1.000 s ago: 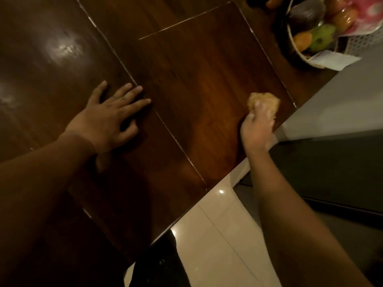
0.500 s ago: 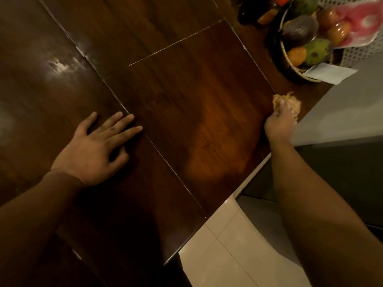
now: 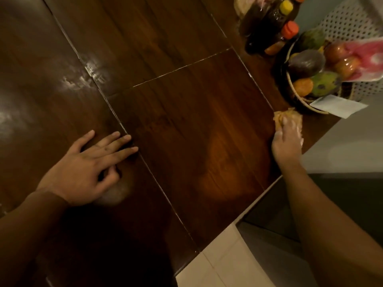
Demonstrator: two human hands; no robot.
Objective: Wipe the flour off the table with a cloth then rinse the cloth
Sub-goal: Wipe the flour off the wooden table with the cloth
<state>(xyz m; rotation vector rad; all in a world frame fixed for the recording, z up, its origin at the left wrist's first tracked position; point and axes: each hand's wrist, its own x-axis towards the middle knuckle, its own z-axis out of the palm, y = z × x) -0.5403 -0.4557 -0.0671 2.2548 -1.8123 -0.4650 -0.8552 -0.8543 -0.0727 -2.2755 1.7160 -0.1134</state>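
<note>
— Right grip (image 3: 288,139) is bunched over the yellowish cloth (image 3: 290,118), pressing it to the surface (image 3: 186,131) at the right edge. In the last second it has slid up-frame, and it is now near the basket (image 3: 298,98).
— And the left grip (image 3: 91,164)?
— Flat at lower left, fingers spread, holding nothing, hardly moved.
— Is the wiping done?
— I'd judge not. Pale lines remain in the seams (image 3: 180,68), and rinsing hasn't begun.
— What's in the basket?
— Mixed fruit (image 3: 306,63), with a pink packet (image 3: 364,59) at its far side. Capped bottles (image 3: 269,32) stand beside it.
</note>
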